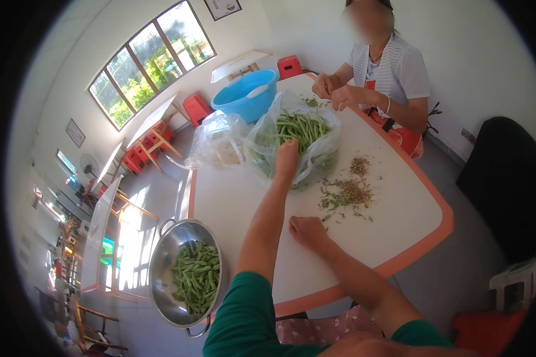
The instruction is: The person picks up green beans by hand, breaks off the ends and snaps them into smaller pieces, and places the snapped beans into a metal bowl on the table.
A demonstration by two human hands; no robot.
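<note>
My left hand (287, 156) reaches into a clear plastic bag (260, 154) at the near edge of a heap of long green beans (306, 129). Its fingertips are hidden, so whether it grips a bean cannot be seen. My right hand (310, 232) rests on the white table (236, 201) with curled fingers; their inner side is out of sight. Just beyond it lies a pile of bean trimmings (348, 192), green scraps mixed with brown bits. To the left, a two-handled stainless steel basin (163, 267) contains snapped green bean pieces (198, 276).
Across the table a person (391, 76) works with both hands over the edge, near small green scraps (312, 101). A blue plastic tub (245, 96) and another clear bag (219, 138) stand at the far left. A black-covered object (509, 178) is at right.
</note>
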